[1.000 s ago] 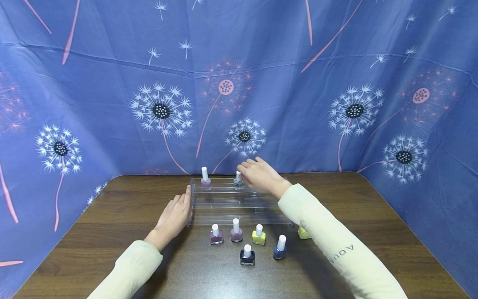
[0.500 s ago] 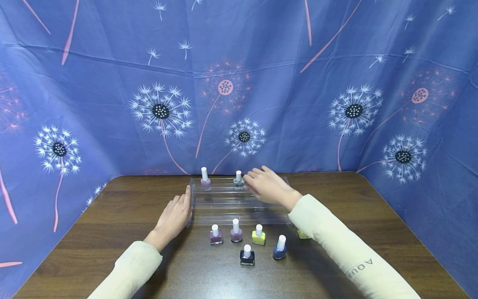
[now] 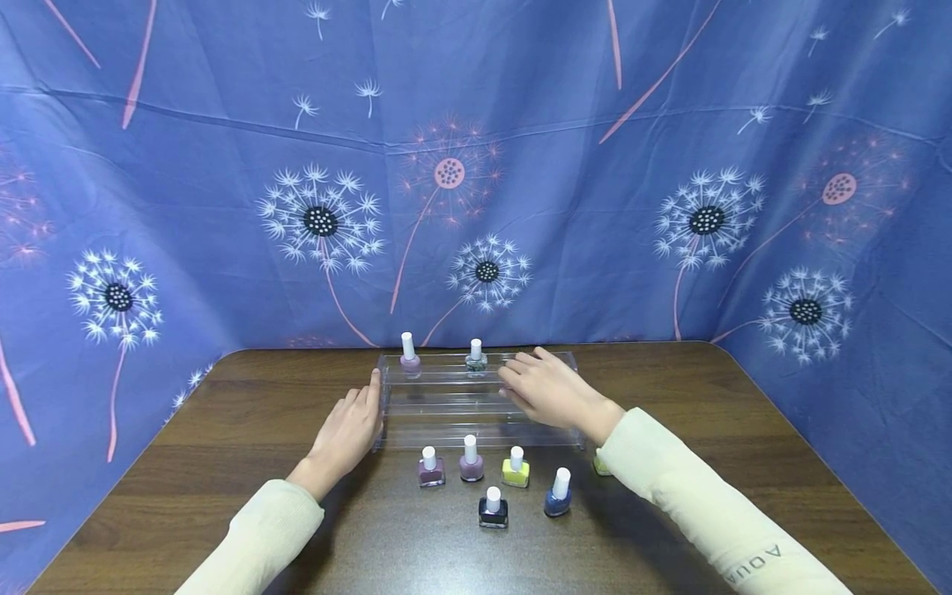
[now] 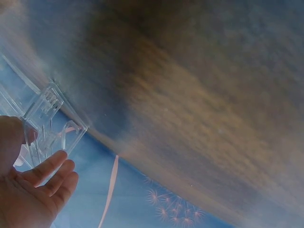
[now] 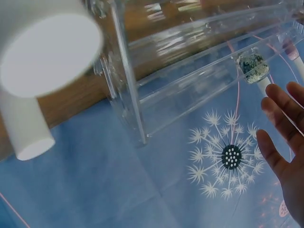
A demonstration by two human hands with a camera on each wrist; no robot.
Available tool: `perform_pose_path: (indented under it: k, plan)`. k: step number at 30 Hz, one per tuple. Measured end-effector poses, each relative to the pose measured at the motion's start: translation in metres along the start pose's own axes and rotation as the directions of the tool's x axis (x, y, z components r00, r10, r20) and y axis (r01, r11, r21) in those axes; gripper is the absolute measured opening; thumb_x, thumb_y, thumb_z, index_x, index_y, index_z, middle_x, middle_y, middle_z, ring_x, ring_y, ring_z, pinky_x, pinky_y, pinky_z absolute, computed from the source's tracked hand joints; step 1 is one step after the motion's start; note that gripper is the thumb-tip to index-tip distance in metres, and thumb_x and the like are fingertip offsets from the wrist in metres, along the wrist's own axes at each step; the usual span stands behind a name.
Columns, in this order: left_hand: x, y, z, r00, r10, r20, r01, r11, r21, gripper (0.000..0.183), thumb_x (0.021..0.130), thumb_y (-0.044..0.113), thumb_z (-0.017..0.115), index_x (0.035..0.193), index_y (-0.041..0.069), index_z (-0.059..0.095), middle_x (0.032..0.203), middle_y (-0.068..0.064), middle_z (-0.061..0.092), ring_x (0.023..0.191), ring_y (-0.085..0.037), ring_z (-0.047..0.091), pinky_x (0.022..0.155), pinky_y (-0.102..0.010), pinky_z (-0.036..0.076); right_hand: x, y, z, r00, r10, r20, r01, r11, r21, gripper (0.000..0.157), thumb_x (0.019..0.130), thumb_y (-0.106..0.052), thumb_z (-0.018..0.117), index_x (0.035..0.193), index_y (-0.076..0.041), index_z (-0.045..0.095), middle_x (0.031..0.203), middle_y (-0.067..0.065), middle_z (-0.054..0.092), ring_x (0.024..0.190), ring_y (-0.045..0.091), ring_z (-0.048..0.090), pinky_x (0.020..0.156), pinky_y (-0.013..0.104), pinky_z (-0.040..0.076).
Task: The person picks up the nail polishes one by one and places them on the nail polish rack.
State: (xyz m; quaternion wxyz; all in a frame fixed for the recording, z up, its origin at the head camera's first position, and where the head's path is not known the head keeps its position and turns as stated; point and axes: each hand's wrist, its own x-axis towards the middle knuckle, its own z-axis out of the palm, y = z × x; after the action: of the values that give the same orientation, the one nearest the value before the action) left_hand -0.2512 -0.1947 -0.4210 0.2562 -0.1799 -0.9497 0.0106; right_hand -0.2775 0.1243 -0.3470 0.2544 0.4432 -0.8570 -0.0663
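A clear tiered rack (image 3: 476, 405) stands near the back of the table. On its top tier are a pale lilac nail polish bottle (image 3: 410, 364) and a glitter polish bottle (image 3: 476, 361), both white-capped. My left hand (image 3: 349, 430) touches the rack's left end panel, its fingers fairly straight in the left wrist view. Over the rack's right half, my right hand (image 3: 550, 388) is spread and holds nothing. In the right wrist view its fingers (image 5: 273, 149) are apart from the glitter bottle.
In front of the rack stand a dark purple bottle (image 3: 431, 471), a mauve one (image 3: 471, 464), a yellow one (image 3: 516, 471), a black one (image 3: 493, 512) and a blue one (image 3: 558, 497). My right sleeve partly hides a yellow-green bottle (image 3: 601, 465). A blue patterned cloth (image 3: 565, 207) hangs behind.
My right hand has let go of the glitter bottle, which stays on the top tier, and has drawn away right and toward me. The left hand stays at the rack's end.
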Motion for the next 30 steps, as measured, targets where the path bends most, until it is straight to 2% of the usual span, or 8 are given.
perform_pose_path:
  k: [22,30]
  plan:
    - [-0.001,0.000,0.000,1.000,0.001,-0.002,-0.001,1.000,0.002,0.067,0.082,0.014,0.061,0.136,-0.011,0.028,0.097,-0.015,0.060,0.091,-0.032,0.058,0.073,-0.040,0.049,-0.037,-0.013,-0.007,0.997,-0.048,-0.056,0.051,0.998,0.047,0.007,0.087,-0.025,0.058,0.083,-0.020,0.056,0.076,-0.010,0.056,0.072,0.009,0.050,0.063,0.027,0.037]
    - [-0.001,0.002,-0.002,1.000,-0.002,0.002,0.002,1.000,-0.004,0.066,0.082,0.013,0.061,0.135,-0.011,0.030,0.095,-0.015,0.060,0.090,-0.031,0.058,0.072,-0.040,0.049,-0.047,-0.013,-0.014,0.991,-0.070,-0.118,0.075,0.996,0.039,0.011,0.082,-0.024,0.063,0.079,-0.018,0.055,0.073,-0.009,0.054,0.069,0.010,0.048,0.060,0.025,0.033]
